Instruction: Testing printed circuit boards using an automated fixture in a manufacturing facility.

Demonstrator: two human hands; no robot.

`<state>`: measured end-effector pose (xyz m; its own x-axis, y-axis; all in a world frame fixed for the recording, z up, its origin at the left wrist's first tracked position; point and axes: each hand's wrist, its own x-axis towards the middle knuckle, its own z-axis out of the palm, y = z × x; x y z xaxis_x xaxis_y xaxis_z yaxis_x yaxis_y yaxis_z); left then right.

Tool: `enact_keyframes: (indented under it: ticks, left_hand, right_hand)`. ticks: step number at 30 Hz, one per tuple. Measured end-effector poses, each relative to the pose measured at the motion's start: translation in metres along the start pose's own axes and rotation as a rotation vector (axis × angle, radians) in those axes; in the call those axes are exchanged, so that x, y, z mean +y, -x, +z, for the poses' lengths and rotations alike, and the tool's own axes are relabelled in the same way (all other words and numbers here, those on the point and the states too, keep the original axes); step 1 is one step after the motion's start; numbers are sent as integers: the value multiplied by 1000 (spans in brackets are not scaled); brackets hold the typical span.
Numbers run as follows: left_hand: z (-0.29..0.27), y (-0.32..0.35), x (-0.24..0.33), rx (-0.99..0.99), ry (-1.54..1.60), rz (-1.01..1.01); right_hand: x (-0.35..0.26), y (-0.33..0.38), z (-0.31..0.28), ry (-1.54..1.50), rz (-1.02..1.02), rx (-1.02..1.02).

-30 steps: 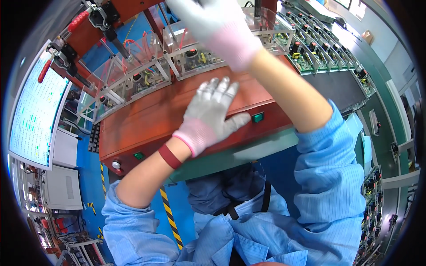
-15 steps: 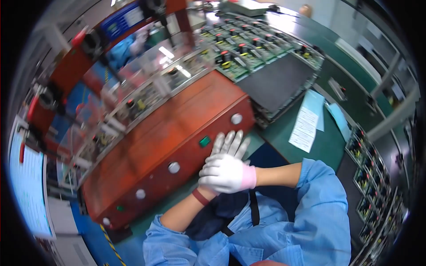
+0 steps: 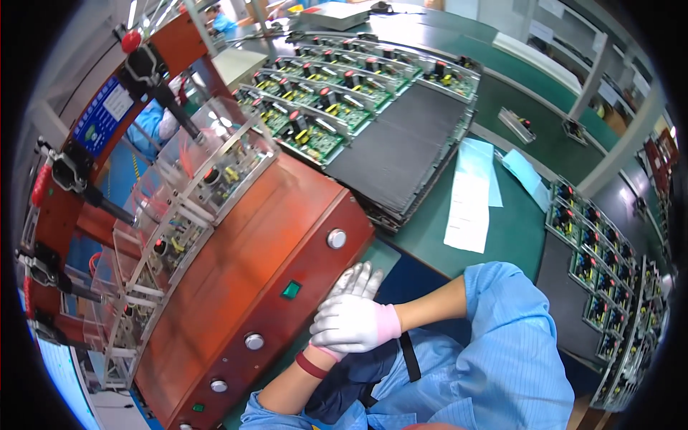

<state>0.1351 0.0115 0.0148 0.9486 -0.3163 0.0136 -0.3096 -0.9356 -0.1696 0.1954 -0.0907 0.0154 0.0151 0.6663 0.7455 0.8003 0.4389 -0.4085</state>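
Note:
Both my hands wear white gloves with pink cuffs, one laid across the other. My left hand [image 3: 362, 278] is underneath, its grey-tipped fingers stretched out past the right one, and a dark red band circles that wrist. Over its back, my right hand [image 3: 350, 324] is folded, fingers curved round it. Just beyond them stands the front panel of a red-orange test fixture [image 3: 258, 247], with silver round buttons [image 3: 336, 239] and a green rocker switch [image 3: 290, 289]. Circuit boards [image 3: 240, 168] sit in its rack, under clear plates and toggle clamps [image 3: 147, 72]. Neither hand holds a part.
Rows of green circuit boards [image 3: 315, 140] stand beside a black tray surface [image 3: 398, 147]. White paper [image 3: 469, 208] and a blue sheet [image 3: 527, 175] lie on the green table. More boards [image 3: 588, 269] are racked at the right. Another person in blue [image 3: 147, 129] shows behind the fixture.
My view has swung to the right and turned, so the fixture and board rows sit further left. The hands stay crossed the same way.

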Motion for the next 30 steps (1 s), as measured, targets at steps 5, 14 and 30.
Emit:
enact_keyframes:
  ticks: [5,14,30]
  left_hand:
    - [8,4,-1,24,135,-10]
    - [1,0,3,-31,-49,-28]
    - [2,1,5,-46,-129,-35]
  right_hand:
    - [1,-3,2,-57,25,-34]
    - [3,-3,2,-92,60,-56]
    - [-1,-10,-4,-81,63,-80]
